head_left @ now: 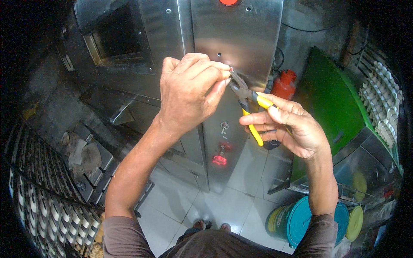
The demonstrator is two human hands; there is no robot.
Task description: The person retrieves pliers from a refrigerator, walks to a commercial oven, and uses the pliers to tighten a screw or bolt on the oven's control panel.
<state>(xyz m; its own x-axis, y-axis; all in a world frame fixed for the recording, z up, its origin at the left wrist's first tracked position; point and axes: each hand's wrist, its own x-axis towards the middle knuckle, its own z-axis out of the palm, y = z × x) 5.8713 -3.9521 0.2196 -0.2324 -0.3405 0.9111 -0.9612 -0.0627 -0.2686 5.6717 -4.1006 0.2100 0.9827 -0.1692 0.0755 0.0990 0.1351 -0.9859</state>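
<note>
My left hand (192, 88) is closed, its fingertips pinched at a small red piece (231, 70) in front of the stainless steel panel (241, 30); what exactly the piece is, I cannot make out. My right hand (292, 124) grips yellow-handled pliers (244, 95), whose jaws reach up to that piece beside my left fingertips. Lower on the panel are a metal valve stem (224, 128) and a red knob (219, 159). A small hole sits above my fingers, and a red round fitting (229, 2) is at the panel's top.
A steel oven door with a window (118, 36) is upper left. Behind stands a red gas cylinder (284, 82); right are a green board (320, 99), egg trays (378, 103) and lidded buckets (292, 221). Wire racks (38, 202) stand at left, above the tiled floor (172, 198).
</note>
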